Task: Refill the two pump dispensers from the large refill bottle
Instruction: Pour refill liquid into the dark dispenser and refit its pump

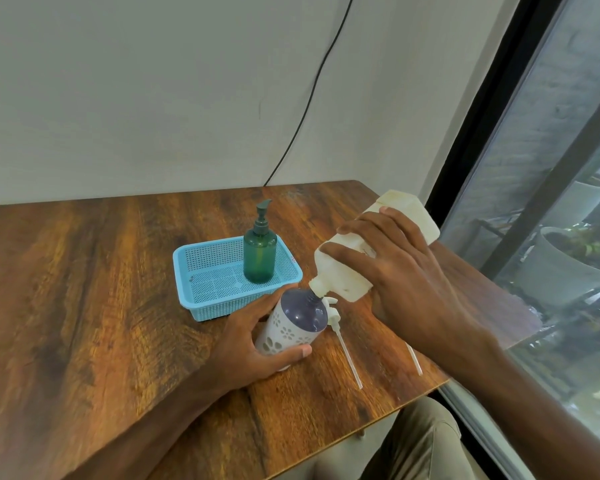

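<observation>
My right hand (406, 268) grips the large cream refill bottle (347, 268), tipped steeply with its spout down against the open neck of a purple dispenser in a white flower-cut sleeve (293, 323). My left hand (253, 344) wraps around that dispenser and holds it on the table. Its white pump head with a long tube (343, 344) lies on the wood just right of it. A green pump dispenser (260, 252) stands upright with its pump on, inside the blue basket (201, 292).
The wooden table (101, 289) ends at its right edge close to a window (551, 202). A second thin white tube (414, 358) lies near that edge, partly under my right arm. A black cable (312, 98) runs down the wall behind.
</observation>
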Demonstrator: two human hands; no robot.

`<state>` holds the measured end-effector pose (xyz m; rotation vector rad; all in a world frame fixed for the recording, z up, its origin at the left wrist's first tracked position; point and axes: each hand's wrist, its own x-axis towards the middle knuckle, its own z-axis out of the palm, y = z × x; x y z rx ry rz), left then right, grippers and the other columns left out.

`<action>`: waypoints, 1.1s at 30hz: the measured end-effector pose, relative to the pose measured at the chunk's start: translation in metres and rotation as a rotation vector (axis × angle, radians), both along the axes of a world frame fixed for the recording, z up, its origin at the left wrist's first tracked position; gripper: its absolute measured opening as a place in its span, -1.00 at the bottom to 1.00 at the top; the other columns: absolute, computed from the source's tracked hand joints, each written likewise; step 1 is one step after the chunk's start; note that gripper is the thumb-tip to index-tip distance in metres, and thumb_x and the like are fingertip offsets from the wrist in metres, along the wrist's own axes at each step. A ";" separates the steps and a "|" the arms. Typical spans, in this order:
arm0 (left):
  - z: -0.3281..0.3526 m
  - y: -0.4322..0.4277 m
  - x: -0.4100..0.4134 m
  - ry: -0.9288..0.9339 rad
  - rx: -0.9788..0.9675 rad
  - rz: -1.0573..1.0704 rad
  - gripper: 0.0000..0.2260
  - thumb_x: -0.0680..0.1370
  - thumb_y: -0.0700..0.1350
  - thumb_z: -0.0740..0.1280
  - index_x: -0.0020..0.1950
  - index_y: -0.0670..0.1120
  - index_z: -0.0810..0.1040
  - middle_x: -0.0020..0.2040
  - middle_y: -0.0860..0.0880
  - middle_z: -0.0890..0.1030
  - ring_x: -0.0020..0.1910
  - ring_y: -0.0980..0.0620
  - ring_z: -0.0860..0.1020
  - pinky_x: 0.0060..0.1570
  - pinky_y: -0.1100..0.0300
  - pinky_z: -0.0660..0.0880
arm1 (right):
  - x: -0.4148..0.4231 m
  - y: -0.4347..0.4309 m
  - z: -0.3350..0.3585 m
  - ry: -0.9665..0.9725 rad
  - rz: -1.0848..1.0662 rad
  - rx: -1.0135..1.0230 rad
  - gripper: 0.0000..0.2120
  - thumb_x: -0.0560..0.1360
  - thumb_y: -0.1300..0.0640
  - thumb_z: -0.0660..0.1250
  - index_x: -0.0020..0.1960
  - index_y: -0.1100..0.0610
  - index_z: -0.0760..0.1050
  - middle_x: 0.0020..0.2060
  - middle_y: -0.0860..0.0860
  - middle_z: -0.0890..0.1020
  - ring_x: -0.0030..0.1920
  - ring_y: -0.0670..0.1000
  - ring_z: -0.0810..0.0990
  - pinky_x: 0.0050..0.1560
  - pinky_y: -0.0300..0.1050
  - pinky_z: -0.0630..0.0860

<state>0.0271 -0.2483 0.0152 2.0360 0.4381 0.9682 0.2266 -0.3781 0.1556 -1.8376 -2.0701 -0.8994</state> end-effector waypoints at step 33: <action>0.007 -0.004 -0.001 -0.002 -0.149 0.054 -0.21 0.30 0.11 0.71 0.41 0.12 0.39 0.29 0.34 0.56 0.29 0.25 0.59 0.14 0.38 0.58 | 0.013 -0.025 -0.113 1.190 -0.463 0.315 -0.08 0.31 -0.14 0.64 0.53 -0.08 0.22 0.50 -0.08 0.39 0.42 -0.07 0.42 0.32 0.04 0.51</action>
